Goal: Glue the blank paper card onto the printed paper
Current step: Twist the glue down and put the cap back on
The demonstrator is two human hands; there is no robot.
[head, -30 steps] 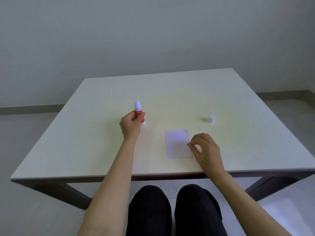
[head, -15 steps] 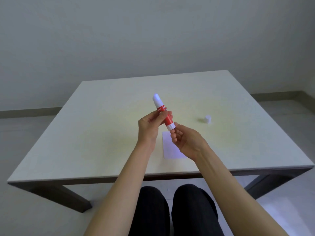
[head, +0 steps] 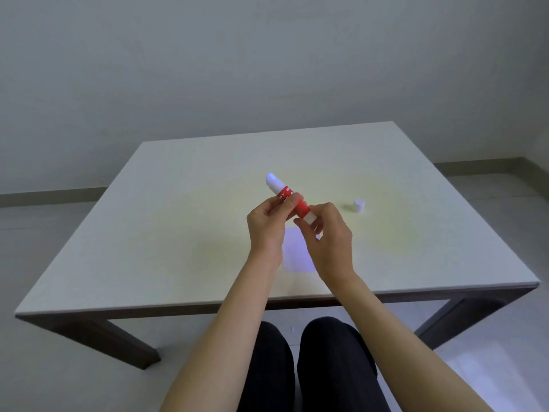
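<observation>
A red glue stick [head: 292,200] with a white exposed tip pointing up-left is held above the table. My left hand [head: 269,230] grips its red barrel. The fingertips of my right hand [head: 328,239] pinch the white base end of the stick. Below the hands a white paper card [head: 295,254] lies flat on the table, partly hidden by my right hand. No print shows on it. The small white glue cap [head: 359,206] stands on the table to the right.
The pale table [head: 178,233] has a near edge just beyond my dark-clad knees [head: 312,367]. A grey wall rises behind the far edge, with floor on both sides.
My left hand lifted the glue stick off the table and carried it right over the card. My right hand left the card and took hold of the stick's base.
</observation>
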